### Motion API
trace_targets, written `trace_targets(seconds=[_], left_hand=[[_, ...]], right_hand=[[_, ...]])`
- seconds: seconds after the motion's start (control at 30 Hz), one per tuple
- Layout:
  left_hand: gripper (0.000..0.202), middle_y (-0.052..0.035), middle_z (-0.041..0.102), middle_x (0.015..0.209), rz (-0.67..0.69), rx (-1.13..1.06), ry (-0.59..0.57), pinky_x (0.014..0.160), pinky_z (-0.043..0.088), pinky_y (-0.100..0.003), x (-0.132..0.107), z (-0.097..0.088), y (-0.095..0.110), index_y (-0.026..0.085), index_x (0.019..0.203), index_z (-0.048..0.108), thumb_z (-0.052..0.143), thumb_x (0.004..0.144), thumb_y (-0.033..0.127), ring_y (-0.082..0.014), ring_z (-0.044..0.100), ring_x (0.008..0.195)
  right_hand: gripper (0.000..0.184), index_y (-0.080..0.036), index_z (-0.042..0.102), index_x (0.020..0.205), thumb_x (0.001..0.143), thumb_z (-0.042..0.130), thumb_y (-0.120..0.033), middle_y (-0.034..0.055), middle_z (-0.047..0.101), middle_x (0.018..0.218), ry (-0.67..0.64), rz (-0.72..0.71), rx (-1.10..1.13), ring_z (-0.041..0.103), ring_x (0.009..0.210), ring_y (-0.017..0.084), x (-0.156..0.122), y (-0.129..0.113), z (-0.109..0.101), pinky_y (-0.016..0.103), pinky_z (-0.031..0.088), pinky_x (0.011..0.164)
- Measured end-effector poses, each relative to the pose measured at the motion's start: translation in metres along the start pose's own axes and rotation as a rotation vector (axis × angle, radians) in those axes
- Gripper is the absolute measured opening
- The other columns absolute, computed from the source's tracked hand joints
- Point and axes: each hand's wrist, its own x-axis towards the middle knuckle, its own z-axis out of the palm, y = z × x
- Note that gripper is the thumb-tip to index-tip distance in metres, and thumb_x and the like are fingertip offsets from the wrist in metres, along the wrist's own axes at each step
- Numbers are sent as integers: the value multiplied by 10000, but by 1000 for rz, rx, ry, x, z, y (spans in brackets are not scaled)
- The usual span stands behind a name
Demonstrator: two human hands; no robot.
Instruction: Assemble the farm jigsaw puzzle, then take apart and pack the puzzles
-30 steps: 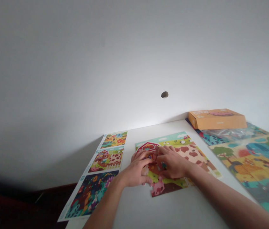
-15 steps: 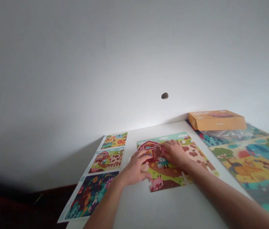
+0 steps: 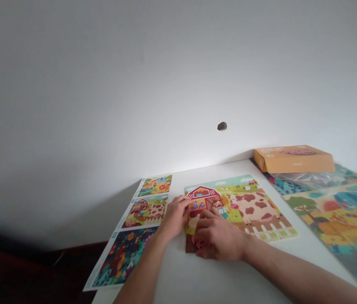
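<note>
A farm jigsaw puzzle [image 3: 254, 207], with a red barn, a farmer, a spotted cow and a white fence, lies flat on the white table. My left hand [image 3: 176, 215] is at its left edge, the fingers bent and closed against the edge by the barn. Over the lower left part is my right hand [image 3: 218, 238], its fingers curled down onto the pieces around the pink pig. Both palms hide some of the pieces, and the right fingertips are partly covered.
Left of the puzzle lies a printed picture sheet [image 3: 139, 230] with three scenes, one matching the farm. An orange box [image 3: 294, 160] sits at the back right on an animal puzzle [image 3: 343, 215], with clear plastic [image 3: 305, 178] before it. Behind rises a white wall [image 3: 178, 105] with a hole.
My right hand has moved from the barn and farmer toward me, down to the pig corner. My left hand has drawn up to the left edge. The lower left corner now meets that edge.
</note>
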Motion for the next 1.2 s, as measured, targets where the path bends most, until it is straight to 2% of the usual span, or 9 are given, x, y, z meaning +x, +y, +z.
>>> trace_targets(seconds=[0.37,0.8,1.2], left_hand=[[307,-66,626,1083,0,37,-20,937,454,-336,0,0,3,206,1037,689,489,837,87,-209,558,1035],[326,-54,630,1069,1,48,-4,936,458,-325,0,1,2,223,1036,691,493,823,76,-200,566,1029],[371,-42,627,1075,6,32,-1,949,455,-318,-1,3,0,240,1017,690,476,801,26,-191,569,1040]], right_hand=[[235,-227,686,856,838,643,-458,-4,685,852,-60,-115,-19,485,978,197,1,3,-5,361,273,902],[247,-217,693,811,838,640,-457,-1,665,793,-66,-131,-66,485,962,192,3,0,-3,360,263,886],[268,-208,669,841,885,585,-458,5,660,881,-99,-160,-97,463,1048,201,2,-2,-7,366,265,933]])
